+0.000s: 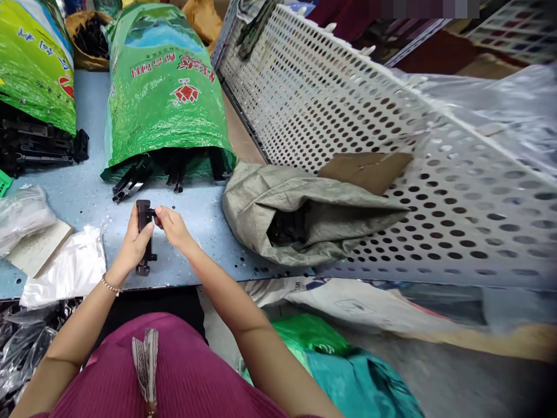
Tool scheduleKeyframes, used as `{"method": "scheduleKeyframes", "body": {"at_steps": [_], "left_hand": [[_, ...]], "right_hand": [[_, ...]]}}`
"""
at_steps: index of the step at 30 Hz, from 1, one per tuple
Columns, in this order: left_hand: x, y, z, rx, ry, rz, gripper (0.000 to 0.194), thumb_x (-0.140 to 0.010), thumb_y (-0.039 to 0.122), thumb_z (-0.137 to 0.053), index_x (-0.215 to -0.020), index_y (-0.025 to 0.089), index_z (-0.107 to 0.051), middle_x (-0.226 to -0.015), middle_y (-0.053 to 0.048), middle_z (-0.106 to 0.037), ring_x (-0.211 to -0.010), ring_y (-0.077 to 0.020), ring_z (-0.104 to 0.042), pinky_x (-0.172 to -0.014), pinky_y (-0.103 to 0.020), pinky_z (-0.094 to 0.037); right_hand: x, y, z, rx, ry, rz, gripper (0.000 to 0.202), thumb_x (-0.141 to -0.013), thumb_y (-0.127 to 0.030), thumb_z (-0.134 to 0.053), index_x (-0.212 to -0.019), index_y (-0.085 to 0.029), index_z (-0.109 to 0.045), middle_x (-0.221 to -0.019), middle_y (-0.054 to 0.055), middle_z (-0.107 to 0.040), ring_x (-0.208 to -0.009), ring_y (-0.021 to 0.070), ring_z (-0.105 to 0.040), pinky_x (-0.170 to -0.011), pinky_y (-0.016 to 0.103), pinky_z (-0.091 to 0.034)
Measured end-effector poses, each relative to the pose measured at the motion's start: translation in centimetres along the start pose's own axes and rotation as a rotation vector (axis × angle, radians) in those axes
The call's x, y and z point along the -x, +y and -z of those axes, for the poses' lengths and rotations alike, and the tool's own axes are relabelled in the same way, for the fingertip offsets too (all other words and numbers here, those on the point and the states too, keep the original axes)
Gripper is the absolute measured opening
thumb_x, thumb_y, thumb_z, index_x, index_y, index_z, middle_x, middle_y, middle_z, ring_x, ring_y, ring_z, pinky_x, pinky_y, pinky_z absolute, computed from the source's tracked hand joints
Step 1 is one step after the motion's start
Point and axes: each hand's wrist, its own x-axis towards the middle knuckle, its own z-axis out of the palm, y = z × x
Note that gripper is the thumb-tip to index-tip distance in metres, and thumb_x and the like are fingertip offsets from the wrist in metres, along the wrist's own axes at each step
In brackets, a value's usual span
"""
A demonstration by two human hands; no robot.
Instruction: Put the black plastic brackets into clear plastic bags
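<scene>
Near the front edge of the blue table, my left hand (136, 241) is wrapped round a long black plastic clamp-like part (144, 247), held lengthwise away from me. My right hand (172, 223) pinches a small black knob (153, 213) that sticks out from the part's right side near its far end. The fingertips cover most of the knob. Just beyond my hands, a green woven sack (169, 116) lies with its mouth toward me, and black plastic pieces (133, 179) poke out of it.
A grey cloth sack (261, 203) with dark parts inside lies right of my hands, against a white perforated panel (348, 110). Clear plastic bags (72, 267) and a flat card (39, 249) lie on the left. Another green sack (35, 75) spills black parts (39, 142).
</scene>
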Motion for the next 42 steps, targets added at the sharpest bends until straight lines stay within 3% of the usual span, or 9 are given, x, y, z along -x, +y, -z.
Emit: {"method": "scheduleKeyframes", "body": {"at_steps": [9,12,16,20,25,29,35,38,42], "left_hand": [[-0.5,-0.3,2.0,-0.122,0.162,0.178,0.056,-0.100,0.054,-0.041,-0.142,0.018,-0.049,-0.135,-0.014,-0.065,-0.124,-0.0295,-0.062,-0.108,-0.044,-0.047],[0.1,-1.1,1.2,-0.432,0.039,0.253,0.054,-0.103,0.049,-0.037,-0.139,0.012,-0.052,-0.112,-0.018,-0.073,-0.104,-0.0331,-0.071,-0.092,-0.045,-0.053],[1.8,-2.4,-2.0,-0.828,-0.199,0.266,0.057,-0.105,0.042,-0.038,-0.154,0.014,-0.041,-0.100,-0.019,-0.077,-0.093,-0.0361,-0.076,-0.084,-0.045,-0.054],[1.8,-3.4,-2.9,-0.898,-0.252,0.141,0.049,-0.106,0.047,-0.036,-0.137,0.019,-0.062,-0.104,-0.019,-0.077,-0.100,-0.0350,-0.075,-0.090,-0.048,-0.055],[-3.1,-3.4,-0.7,-0.254,0.060,-0.036,0.072,-0.097,0.056,-0.053,-0.155,0.016,-0.036,-0.145,-0.021,-0.056,-0.126,-0.0274,-0.063,-0.104,-0.042,-0.052],[-5.1,-1.7,-0.4,0.082,0.087,0.094,0.074,-0.091,0.061,-0.059,-0.150,0.023,-0.038,-0.126,-0.012,-0.066,-0.103,-0.0248,-0.070,-0.089,-0.042,-0.059],[-1.5,0.7,-1.3,0.144,-0.059,0.196,0.065,-0.090,0.066,-0.058,-0.136,0.020,-0.056,-0.103,-0.008,-0.070,-0.086,-0.0278,-0.070,-0.081,-0.044,-0.059],[-1.1,0.6,-1.2,0.072,-0.007,0.110,0.064,-0.091,0.064,-0.059,-0.136,0.019,-0.057,-0.113,-0.010,-0.070,-0.107,-0.0313,-0.068,-0.095,-0.047,-0.056],[-2.4,0.1,0.1,0.022,0.109,0.158,0.052,-0.092,0.065,-0.054,-0.117,0.019,-0.061,-0.099,-0.008,-0.070,-0.100,-0.0292,-0.069,-0.087,-0.044,-0.056]], "right_hand": [[8.7,1.4,-2.6,0.216,-0.231,0.016,0.054,-0.103,-0.062,-0.034,-0.071,-0.022,-0.050,-0.069,0.004,-0.057,-0.068,0.0177,-0.052,-0.069,0.031,-0.042],[4.6,2.8,-0.6,0.134,-0.124,-0.128,0.054,-0.108,-0.053,-0.021,-0.072,-0.023,-0.049,-0.068,0.002,-0.055,-0.069,0.0176,-0.055,-0.071,0.031,-0.044],[-5.7,4.6,4.0,0.318,0.364,-0.343,0.021,-0.098,-0.040,-0.054,-0.101,-0.019,-0.055,-0.104,0.009,-0.061,-0.100,0.0223,-0.058,-0.087,0.033,-0.043],[-10.4,5.3,5.6,0.272,0.316,-0.401,0.018,-0.092,-0.036,-0.057,-0.087,-0.019,-0.054,-0.085,0.005,-0.059,-0.083,0.0201,-0.057,-0.075,0.032,-0.043],[-3.2,3.9,2.1,0.244,0.243,-0.319,0.016,-0.083,-0.031,-0.064,-0.079,-0.022,-0.051,-0.071,-0.004,-0.052,-0.068,0.0155,-0.050,-0.065,0.027,-0.039],[2.9,0.6,0.3,0.199,-0.075,0.064,0.019,-0.095,-0.041,-0.058,-0.088,-0.023,-0.059,-0.082,0.000,-0.062,-0.073,0.0162,-0.057,-0.071,0.028,-0.043],[-1.2,-0.6,2.0,0.419,0.185,0.130,0.043,-0.104,-0.058,-0.039,-0.083,-0.023,-0.054,-0.086,0.007,-0.063,-0.084,0.0210,-0.058,-0.075,0.031,-0.043],[-2.1,0.3,1.2,0.273,0.077,0.006,0.059,-0.107,-0.061,-0.018,-0.070,-0.024,-0.044,-0.066,0.003,-0.053,-0.066,0.0182,-0.053,-0.066,0.030,-0.040],[2.6,1.0,-0.8,0.281,-0.111,0.081,0.063,-0.106,-0.066,-0.020,-0.072,-0.022,-0.051,-0.069,0.003,-0.057,-0.068,0.0173,-0.054,-0.065,0.029,-0.039]]}}
